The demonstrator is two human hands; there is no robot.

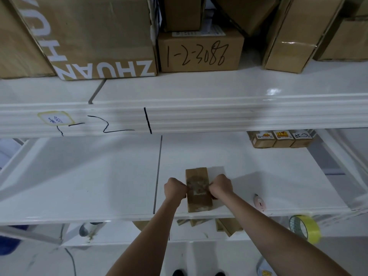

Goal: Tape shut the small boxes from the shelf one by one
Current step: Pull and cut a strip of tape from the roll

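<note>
Forearms reached to the small box (198, 191) on the shelf (99, 176). Left hand (175, 189) and right hand (221, 187) had fingers curled at its sides, apparently pressing tape down. Risk: uneven pressure could wrinkle the tape. Tape roll (304, 228) sat near the right edge.

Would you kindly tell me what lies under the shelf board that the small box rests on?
Under the shelf board, cardboard pieces peek out below its front edge; the board covers everything farther back.
</note>
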